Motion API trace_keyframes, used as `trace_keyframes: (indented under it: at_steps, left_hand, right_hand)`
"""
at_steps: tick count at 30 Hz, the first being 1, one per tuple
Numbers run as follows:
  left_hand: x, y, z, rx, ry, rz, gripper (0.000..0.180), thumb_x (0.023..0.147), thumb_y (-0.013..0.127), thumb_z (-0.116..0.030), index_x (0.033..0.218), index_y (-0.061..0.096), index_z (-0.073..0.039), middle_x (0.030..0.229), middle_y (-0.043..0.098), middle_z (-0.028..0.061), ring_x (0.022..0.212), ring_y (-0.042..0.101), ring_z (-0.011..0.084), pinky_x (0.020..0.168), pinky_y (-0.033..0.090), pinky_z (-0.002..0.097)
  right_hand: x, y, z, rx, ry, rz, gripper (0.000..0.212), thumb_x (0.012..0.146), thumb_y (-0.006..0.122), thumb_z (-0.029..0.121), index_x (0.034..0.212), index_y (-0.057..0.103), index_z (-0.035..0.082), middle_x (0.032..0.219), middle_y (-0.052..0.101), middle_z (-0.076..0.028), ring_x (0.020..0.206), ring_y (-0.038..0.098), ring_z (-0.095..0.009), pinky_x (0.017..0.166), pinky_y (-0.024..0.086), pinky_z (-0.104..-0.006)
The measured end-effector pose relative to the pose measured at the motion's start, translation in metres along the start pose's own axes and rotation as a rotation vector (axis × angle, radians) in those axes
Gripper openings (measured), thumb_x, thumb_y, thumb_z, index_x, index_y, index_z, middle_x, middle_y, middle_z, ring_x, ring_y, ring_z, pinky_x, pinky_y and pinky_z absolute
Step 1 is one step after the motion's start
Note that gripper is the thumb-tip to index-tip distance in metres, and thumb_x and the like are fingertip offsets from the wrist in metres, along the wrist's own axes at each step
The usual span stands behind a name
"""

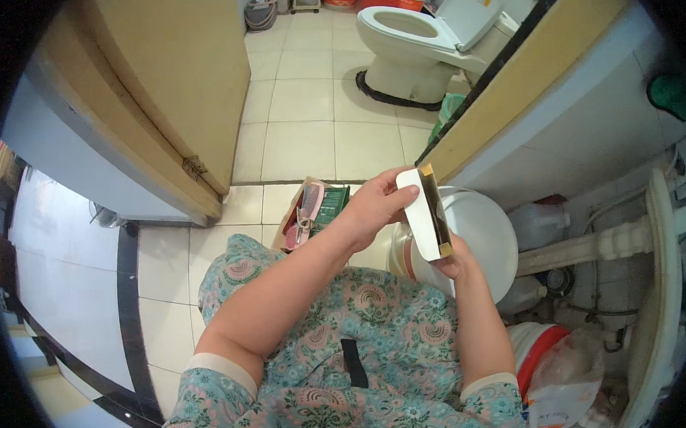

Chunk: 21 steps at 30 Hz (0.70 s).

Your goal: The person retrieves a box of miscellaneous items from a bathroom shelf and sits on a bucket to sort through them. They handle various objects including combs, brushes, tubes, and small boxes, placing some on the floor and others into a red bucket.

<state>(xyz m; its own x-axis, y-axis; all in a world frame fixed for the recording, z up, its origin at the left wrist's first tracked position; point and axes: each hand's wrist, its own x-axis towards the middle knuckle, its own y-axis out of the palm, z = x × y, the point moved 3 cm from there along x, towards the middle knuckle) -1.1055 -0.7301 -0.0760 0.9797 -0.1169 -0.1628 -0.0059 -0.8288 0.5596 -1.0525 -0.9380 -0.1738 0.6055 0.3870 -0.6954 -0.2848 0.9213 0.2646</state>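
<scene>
Both hands at one object, a white box [418, 224], held above the lap, in front of a round white bucket [488, 242]. Box tilted, its long side running from upper left to lower right; one side stands open, showing a dark interior and yellowish edges at top and bottom corners.

Left hand [381, 205]: partly closed on the upper part of the box, thumb laid flat on the white face, other fingers behind it.

Right hand [456, 259]: at the lower end of the box, in contact with it. Most fingers hidden behind the box; how far closed cannot be told.

Left of the left hand, near its wrist: a cardboard tray [291, 206] containing a pink hairbrush [311, 194] and a green basket [332, 205], the latter partly behind the forearm.

Surroundings: pale tiled floor [298, 151]; a toilet [408, 47] with lid raised, beyond the doorway; a tan door [176, 76] at left; a grey bucket [261, 15] at the far wall. Lower right: a clear plastic bag [568, 384] beside a red-and-white container [534, 351]. Clothing: teal patterned garment [318, 337].
</scene>
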Motion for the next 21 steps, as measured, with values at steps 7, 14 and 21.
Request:
trace_keyframes:
  at_steps: [7, 14, 21]
  left_hand:
    - [-0.011, -0.004, -0.014, 0.404, 0.175, -0.177, 0.053, 0.088, 0.051, -0.015, 0.135, 0.028, -0.009, 0.100, 0.055, 0.0103, 0.083, 0.056, 0.0123, 0.076, 0.047, 0.0282]
    - [-0.012, -0.024, -0.018, 0.742, 0.324, -0.333, 0.020, 0.082, 0.053, -0.007, 0.102, 0.050, -0.006, 0.105, 0.055, 0.0079, 0.073, 0.054, 0.0131, 0.067, 0.045, 0.0262]
    - [-0.022, -0.052, 0.014, 1.106, 0.389, -0.315, 0.042, 0.073, 0.064, -0.020, 0.112, 0.054, -0.009, 0.138, 0.026, 0.0150, 0.117, 0.043, 0.0352, 0.091, 0.043, 0.0408]
  right_hand:
    - [0.001, 0.011, 0.007, 0.032, -0.017, -0.021, 0.048, 0.094, 0.032, 0.049, 0.118, 0.050, 0.011, 0.106, 0.058, -0.001, 0.093, 0.056, -0.013, 0.077, 0.047, -0.0301]
    - [0.010, -0.022, 0.016, -0.032, -0.184, -0.134, 0.046, 0.094, 0.035, 0.047, 0.115, 0.050, 0.010, 0.101, 0.057, -0.002, 0.082, 0.056, -0.015, 0.069, 0.047, -0.0298]
    - [-0.014, 0.003, 0.029, -0.109, -0.407, -0.289, 0.046, 0.096, 0.034, 0.042, 0.114, 0.051, 0.003, 0.099, 0.058, -0.006, 0.086, 0.055, -0.015, 0.075, 0.043, -0.0282]
